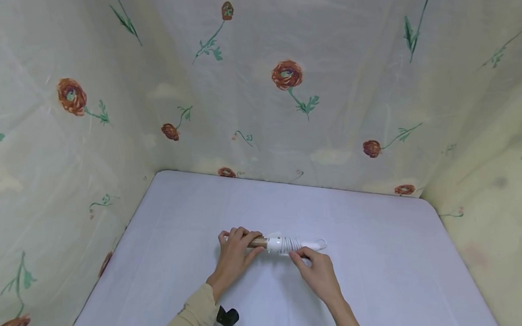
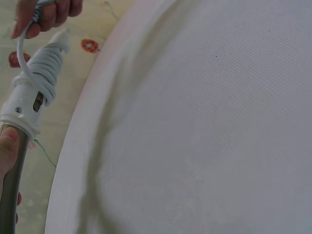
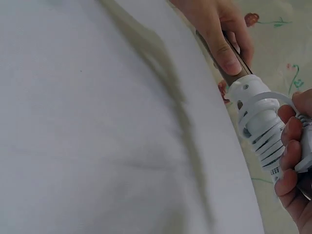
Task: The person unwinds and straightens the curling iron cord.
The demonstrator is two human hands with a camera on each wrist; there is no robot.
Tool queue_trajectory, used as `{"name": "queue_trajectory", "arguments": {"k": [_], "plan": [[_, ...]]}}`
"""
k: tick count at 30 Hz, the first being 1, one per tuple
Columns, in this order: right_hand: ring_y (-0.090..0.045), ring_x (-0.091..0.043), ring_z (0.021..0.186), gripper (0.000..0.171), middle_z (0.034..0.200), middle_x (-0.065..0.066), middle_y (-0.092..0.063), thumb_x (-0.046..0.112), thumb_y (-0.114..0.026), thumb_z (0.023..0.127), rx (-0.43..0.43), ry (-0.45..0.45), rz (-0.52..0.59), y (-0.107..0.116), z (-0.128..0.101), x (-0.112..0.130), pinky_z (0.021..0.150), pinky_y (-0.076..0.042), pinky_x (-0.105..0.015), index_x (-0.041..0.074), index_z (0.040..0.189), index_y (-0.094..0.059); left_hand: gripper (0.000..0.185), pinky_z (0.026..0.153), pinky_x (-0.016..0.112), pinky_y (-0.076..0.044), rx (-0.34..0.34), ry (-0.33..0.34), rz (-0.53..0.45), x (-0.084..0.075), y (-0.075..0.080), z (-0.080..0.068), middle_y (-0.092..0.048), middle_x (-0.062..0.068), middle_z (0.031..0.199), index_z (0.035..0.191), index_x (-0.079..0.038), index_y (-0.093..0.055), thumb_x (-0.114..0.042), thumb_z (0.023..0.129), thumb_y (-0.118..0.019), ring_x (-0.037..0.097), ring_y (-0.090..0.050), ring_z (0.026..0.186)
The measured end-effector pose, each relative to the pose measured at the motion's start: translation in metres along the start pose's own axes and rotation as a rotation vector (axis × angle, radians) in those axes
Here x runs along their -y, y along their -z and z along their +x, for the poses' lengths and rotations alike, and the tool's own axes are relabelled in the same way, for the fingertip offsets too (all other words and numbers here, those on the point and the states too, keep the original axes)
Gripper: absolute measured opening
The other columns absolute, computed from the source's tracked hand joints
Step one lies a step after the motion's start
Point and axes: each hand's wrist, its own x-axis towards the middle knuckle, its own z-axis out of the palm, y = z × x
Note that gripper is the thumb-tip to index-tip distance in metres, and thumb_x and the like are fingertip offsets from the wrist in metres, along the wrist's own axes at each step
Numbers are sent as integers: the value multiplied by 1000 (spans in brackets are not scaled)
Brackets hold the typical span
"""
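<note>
- On white table (image 1: 241, 201), approx. middle: L hand (image 1: 234, 250), fingers + thumb clamped round brownish metal tube (image 1: 259, 242) of appliance.
- Next, to R: tube's white plastic handle (image 1: 274, 244), w/ small round hole & dark oval slot; tiny dark marks nr. far end, can't read; no brand legible.
- Then white cord (image 1: 291, 243), several turns coiled round handle, loop sticking out past R end.
- Far R: R hand (image 1: 319, 274), thumb & fingers together, pinching cord at its ribbed part.
- Appliance lies crosswise btwn. the 2 hands.

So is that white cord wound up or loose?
Partly wound: cord coils circle the white handle, while one stretch runs to the right hand.
</note>
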Motion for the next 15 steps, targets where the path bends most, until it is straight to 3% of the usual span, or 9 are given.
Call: {"name": "queue_trajectory", "arguments": {"k": [8,15], "plan": [[-59,-5,75,11,77,0,-69,25,-66,89,41,-71,117,-10,-12,-9,68,-47,-22,16,83,-71,40,94,49,-24,14,7,10,-1,1,1,-61,-5,100,116,-28,-64,-51,84,-62,15,-50,95],[-58,-3,76,12,74,-2,-67,24,-64,90,123,-77,158,-13,-21,-11,77,-48,-25,16,82,-69,40,95,49,-23,9,18,2,-2,5,0,-60,-5,101,116,-28,-64,-52,84,-61,14,-49,97]]}}
